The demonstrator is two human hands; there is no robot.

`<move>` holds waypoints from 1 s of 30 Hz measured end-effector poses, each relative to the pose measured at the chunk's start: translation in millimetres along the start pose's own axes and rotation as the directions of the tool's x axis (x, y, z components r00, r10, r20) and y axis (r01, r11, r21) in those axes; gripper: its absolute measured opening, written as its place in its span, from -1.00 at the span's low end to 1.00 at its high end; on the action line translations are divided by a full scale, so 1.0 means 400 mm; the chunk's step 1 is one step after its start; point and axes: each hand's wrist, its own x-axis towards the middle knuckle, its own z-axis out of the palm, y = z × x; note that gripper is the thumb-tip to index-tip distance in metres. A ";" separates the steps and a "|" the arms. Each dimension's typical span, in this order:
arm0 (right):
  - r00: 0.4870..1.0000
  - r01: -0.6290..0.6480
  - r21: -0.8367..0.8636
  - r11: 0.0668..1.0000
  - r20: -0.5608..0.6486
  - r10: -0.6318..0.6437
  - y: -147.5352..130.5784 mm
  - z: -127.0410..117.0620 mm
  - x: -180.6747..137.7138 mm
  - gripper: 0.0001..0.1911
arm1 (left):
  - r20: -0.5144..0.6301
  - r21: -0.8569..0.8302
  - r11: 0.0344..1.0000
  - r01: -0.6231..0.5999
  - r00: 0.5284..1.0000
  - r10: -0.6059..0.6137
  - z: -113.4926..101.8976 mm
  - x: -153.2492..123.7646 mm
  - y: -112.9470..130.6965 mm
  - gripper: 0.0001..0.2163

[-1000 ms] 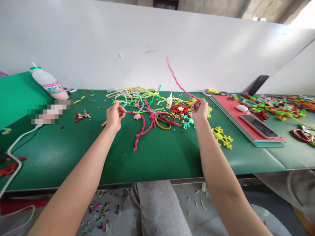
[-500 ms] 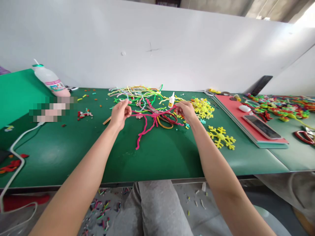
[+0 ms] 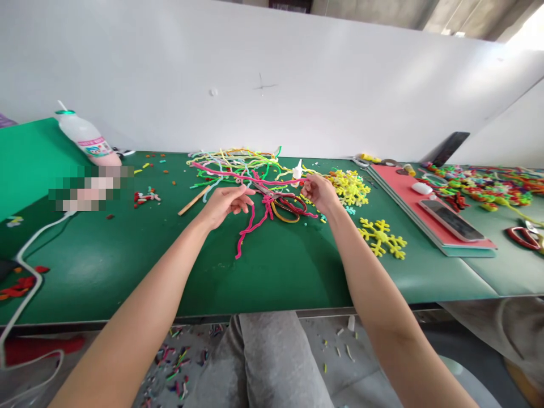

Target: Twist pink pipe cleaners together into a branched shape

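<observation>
My right hand (image 3: 322,194) pinches one end of a long pink pipe cleaner (image 3: 266,181), which stretches away to the left above the pile. Lower and nearer, my left hand (image 3: 229,204) has its fingers apart and does not hold that strip. Beneath the hands lie several bent pink pipe cleaners (image 3: 246,230) and a pair of scissors (image 3: 285,216), its handles toward me. A small white glue bottle (image 3: 297,171) stands just behind the right fingers. Loose pastel and green pipe cleaners (image 3: 229,156) are heaped at the back.
Yellow snowflake shapes (image 3: 351,187) are piled to the right, with a single yellow snowflake (image 3: 382,237) nearer. Further right, a phone (image 3: 453,220) lies on a red folder (image 3: 397,190). A drink bottle (image 3: 87,139) leans at left. A wooden stick (image 3: 191,202) lies near my left hand.
My left hand has let go of the pink pipe cleaner and moved right and toward me, its fingers opening. The strip's free end now reaches left over the pile.
</observation>
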 end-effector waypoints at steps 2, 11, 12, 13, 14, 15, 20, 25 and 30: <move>0.999 -0.030 -0.020 0.999 0.025 0.031 0.001 0.005 -0.003 -0.73 | 0.000 0.011 1.000 0.018 1.000 -0.018 0.003 0.001 -0.005 -0.57; 0.998 0.068 -0.267 0.961 0.004 -0.070 0.014 0.037 -0.022 -0.68 | -0.101 -0.205 0.969 -0.139 0.988 0.121 -0.017 0.005 0.003 -0.69; 0.997 0.073 -0.270 0.960 -0.013 -0.079 0.017 0.038 -0.021 -0.68 | -0.105 -0.231 0.963 -0.137 0.988 0.116 -0.019 0.006 0.002 -0.71; 0.995 0.077 -0.273 0.959 -0.035 -0.090 0.020 0.038 -0.019 -0.69 | -0.108 -0.250 0.959 -0.135 0.988 0.111 -0.021 0.008 0.001 -0.71; 0.993 0.080 -0.275 0.958 -0.058 -0.100 0.023 0.037 -0.018 -0.70 | -0.114 -0.263 0.956 -0.134 0.988 0.107 -0.022 0.010 0.000 -0.71; 0.991 0.083 -0.280 0.956 -0.079 -0.109 0.025 0.036 -0.017 -0.72 | -0.121 -0.271 0.953 -0.132 0.987 0.103 -0.022 0.011 -0.002 -0.71; 0.996 0.049 -0.156 0.987 -0.070 -0.061 0.021 0.034 -0.015 -0.83 | -0.129 -0.334 0.937 -0.101 0.990 0.061 -0.020 0.015 -0.003 -0.70; 0.991 -0.101 0.238 0.966 0.112 0.076 0.001 0.034 -0.013 -0.83 | -0.138 -0.400 0.916 -0.039 0.990 -0.018 -0.024 0.016 0.000 -0.76; 0.991 -0.083 0.294 0.952 0.127 0.047 -0.010 0.036 -0.017 -0.91 | -0.209 -0.333 0.943 -0.018 0.976 -0.055 -0.022 0.017 -0.004 -0.83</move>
